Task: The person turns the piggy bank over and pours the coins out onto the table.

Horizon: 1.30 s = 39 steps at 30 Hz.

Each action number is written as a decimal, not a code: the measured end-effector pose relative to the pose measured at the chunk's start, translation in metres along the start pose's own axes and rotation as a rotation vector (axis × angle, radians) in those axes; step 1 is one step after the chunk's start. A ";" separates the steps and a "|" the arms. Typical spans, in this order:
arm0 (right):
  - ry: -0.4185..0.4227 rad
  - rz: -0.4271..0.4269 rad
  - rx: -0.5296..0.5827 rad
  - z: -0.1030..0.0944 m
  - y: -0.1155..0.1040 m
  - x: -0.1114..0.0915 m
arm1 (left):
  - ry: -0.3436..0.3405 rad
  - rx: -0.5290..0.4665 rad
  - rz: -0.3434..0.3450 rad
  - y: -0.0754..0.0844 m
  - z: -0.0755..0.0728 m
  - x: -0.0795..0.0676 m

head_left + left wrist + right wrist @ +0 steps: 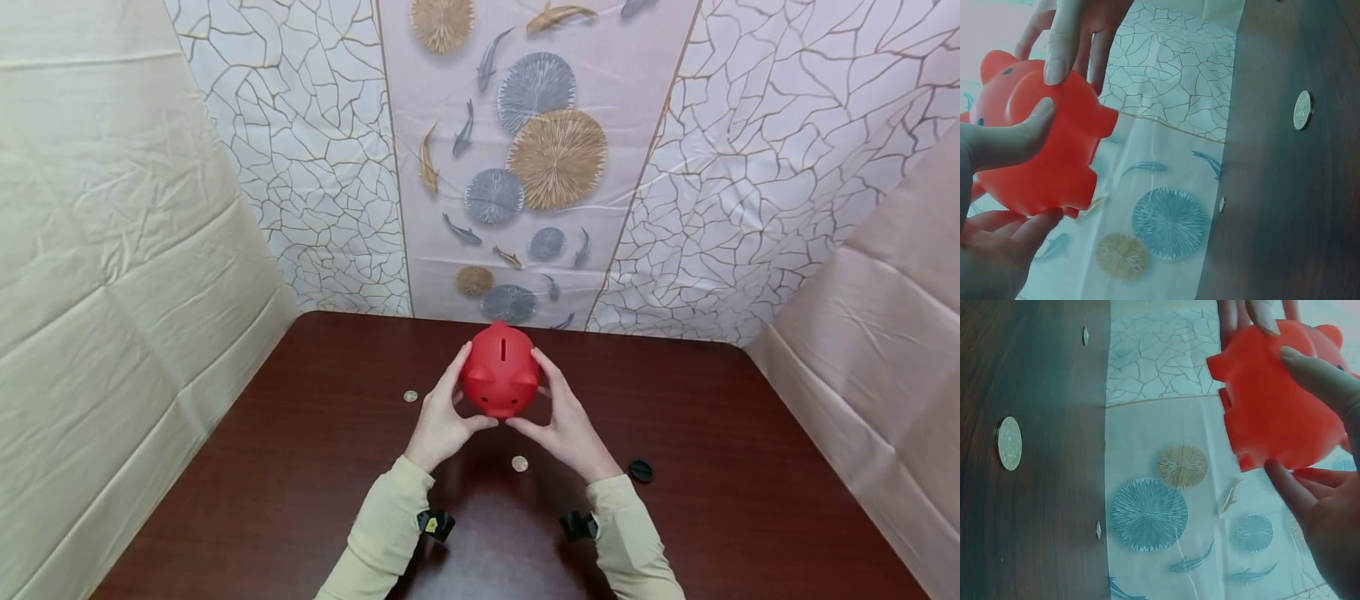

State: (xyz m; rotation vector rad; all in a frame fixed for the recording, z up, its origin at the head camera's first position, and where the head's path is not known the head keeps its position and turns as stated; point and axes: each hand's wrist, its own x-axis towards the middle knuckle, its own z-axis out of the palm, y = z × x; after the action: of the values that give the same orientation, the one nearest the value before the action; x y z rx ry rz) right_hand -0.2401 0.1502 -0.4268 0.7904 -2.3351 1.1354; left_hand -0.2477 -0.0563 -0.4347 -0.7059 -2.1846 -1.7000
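In the head view, the red piggy bank [501, 379] is held above the table [337, 500], snout [500, 412] toward the person, its slot [503, 349] (on top) running lengthwise away from them. The left hand [442, 425] and right hand [566, 425] grip its two sides, thumbs [482, 422] near the snout, forearms [386, 517] angled inward; a black cap [641, 471] lies rightward. The left wrist view reveals stubby feet [1107, 122] pointing tableward. The right wrist view shows three coins [1010, 443] (the head view, two).

Behind the dark reddish-brown wood-grain table [712, 417] hangs a white, fish-printed fabric backdrop [480, 258]. Creased cream cloth [112, 292] flanks both sides.
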 end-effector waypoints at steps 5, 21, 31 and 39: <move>0.069 -0.108 0.006 0.001 0.000 0.001 | 0.026 0.015 0.081 0.003 0.000 0.000; 0.237 -0.309 -0.011 0.008 0.001 0.005 | 0.128 0.112 0.403 0.004 0.003 0.005; 0.324 -0.424 -0.081 0.012 -0.001 0.003 | 0.197 0.194 0.566 0.002 0.005 0.002; 0.246 -0.340 -0.059 0.009 0.000 -0.003 | 0.133 0.132 0.464 -0.002 0.002 -0.001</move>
State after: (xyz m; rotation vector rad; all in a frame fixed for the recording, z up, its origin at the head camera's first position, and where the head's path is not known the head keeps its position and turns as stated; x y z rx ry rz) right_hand -0.2390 0.1433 -0.4338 0.9266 -1.9341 0.9521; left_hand -0.2475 -0.0552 -0.4371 -0.9444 -1.8402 -1.3149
